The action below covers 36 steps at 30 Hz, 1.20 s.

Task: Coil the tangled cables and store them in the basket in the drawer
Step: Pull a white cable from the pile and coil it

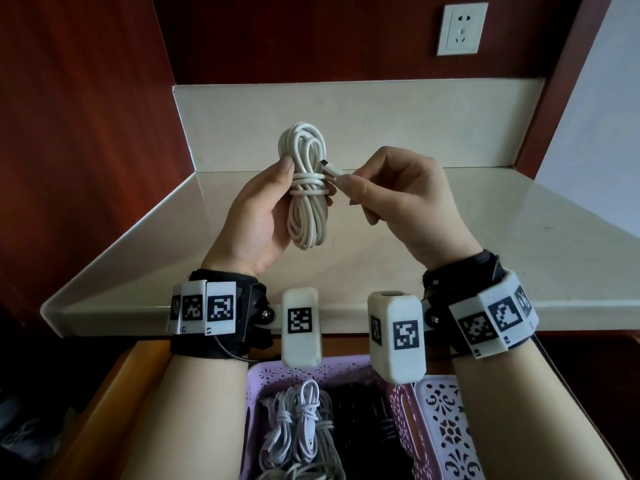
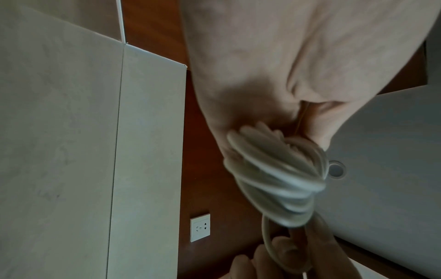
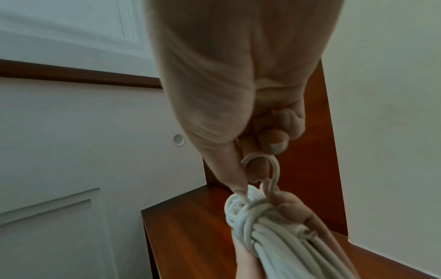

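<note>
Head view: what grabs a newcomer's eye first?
The white cable bundle held up over the pale countertop: the left hand grips the coil, turns of cable wrapped round its middle, while the right hand pinches the free connector end beside that wrap. Next, at the bottom edge, the purple basket in the open drawer, with coiled white cables lying inside it.

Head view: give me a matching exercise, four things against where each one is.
Things:
1. white cable bundle
2. cable plug end
3. purple basket
4. wall socket

Places:
A. on the wall above the counter
B. gripped in the left hand
C. in the open drawer, holding coiled cables
D. pinched by the right hand

Pairs: 1-B, 2-D, 3-C, 4-A
</note>
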Tool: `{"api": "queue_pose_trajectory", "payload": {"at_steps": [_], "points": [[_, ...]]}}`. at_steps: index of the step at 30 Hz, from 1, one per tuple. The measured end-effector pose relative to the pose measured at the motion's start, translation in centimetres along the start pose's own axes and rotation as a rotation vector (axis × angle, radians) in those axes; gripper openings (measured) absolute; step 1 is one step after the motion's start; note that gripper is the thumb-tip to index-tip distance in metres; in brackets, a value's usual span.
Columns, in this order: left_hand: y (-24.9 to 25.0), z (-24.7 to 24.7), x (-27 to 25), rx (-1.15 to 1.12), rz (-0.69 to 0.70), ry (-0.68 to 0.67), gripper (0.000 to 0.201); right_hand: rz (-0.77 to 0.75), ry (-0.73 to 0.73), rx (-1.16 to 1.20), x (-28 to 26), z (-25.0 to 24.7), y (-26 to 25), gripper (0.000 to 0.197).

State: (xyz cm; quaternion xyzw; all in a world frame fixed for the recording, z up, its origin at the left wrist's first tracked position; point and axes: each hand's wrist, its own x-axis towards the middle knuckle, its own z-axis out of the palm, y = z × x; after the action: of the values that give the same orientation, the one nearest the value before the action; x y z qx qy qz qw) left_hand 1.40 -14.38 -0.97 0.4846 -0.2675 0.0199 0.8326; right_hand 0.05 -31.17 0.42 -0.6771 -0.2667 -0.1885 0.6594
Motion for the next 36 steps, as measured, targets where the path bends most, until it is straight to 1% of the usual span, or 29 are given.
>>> {"api": "queue_pose_trajectory", "payload": {"at_steps": [4, 7, 13, 15, 17, 19, 24, 29, 34, 36], "points": [[0.2, -0.3, -0.1, 0.034, -0.014, -0.037, 0.04, -0.053, -0.049, -0.048, -0.2, -0.1, -0.2, 0.019], [0.1, -0.4, -0.2, 0.071, -0.026, -0.045, 0.045, -0.096, -0.06, -0.084, -0.3, -0.2, -0.3, 0.017], [0.2, 0.1, -0.1, 0.199, -0.035, -0.038, 0.028, -0.187, -0.004, -0.353, -0.3, -0.3, -0.6, 0.019], [0.1, 0.5, -0.1, 0.202, -0.026, -0.027, 0.024, -0.269, 0.019, -0.457, -0.2, -0.1, -0.7, 0.02], [0.0, 0.8, -0.1, 0.195, -0.031, -0.014, 0.024, -0.355, 0.037, -0.573, -0.1, 0.2, -0.8, 0.02], [0.0, 1.0, -0.1, 0.197, -0.033, -0.019, 0.025, -0.388, 0.043, -0.654, 0.0, 0.4, -0.9, 0.021], [-0.3, 0.9, 0.0, 0.241, -0.037, -0.047, 0.024, -0.412, -0.027, -0.831, 0.0, 0.3, -1.5, 0.028], [-0.7, 1.3, 0.2, 0.379, -0.06, -0.093, 0.022, -0.396, -0.068, -0.918, 0.0, -0.4, -1.5, 0.019], [-1.3, 1.7, 0.4, 0.474, -0.074, -0.109, 0.025, -0.366, -0.117, -0.94, 0.5, -1.2, -0.8, 0.014], [-1.3, 1.8, 0.3, 0.44, -0.093, -0.08, 0.026, -0.341, -0.151, -0.874, 0.4, -1.8, -0.6, 0.011]]}}
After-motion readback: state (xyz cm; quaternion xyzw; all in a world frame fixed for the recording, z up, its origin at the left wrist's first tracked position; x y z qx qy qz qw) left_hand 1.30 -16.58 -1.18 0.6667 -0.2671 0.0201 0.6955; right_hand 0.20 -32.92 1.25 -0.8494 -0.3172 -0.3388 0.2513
